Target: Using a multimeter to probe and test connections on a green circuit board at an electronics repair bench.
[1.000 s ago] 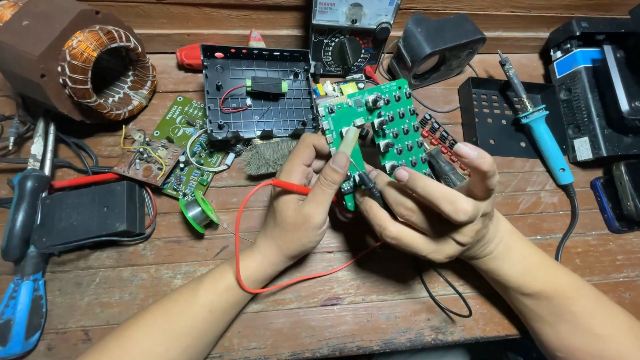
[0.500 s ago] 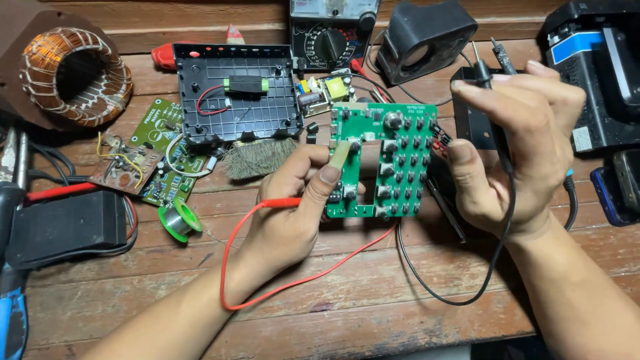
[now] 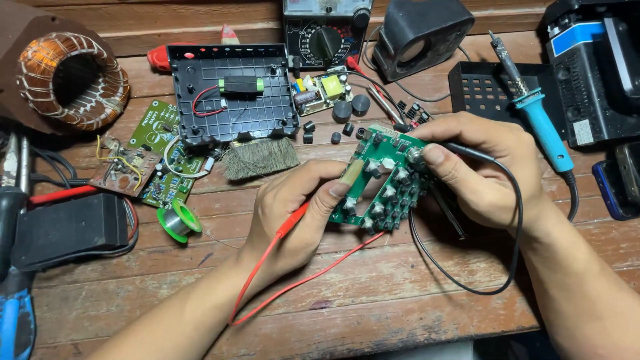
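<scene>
On the wooden worktop (image 3: 400, 300), a black plastic housing (image 3: 230, 93) lies open. Left of it sits a copper toroid coil (image 3: 70, 80); right of it, an analog multimeter (image 3: 325, 33). Below it lie a small brush (image 3: 260, 158) and a green solder spool (image 3: 177, 222). Far right of it rests a blue-handled soldering iron (image 3: 537, 117).

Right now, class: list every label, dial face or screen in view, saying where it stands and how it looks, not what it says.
Analog multimeter: top centre, black, pale scale window, round selector dial.
Blue label: top right, strip on black box.
Pale sticker: small rectangle low on that box.
</scene>
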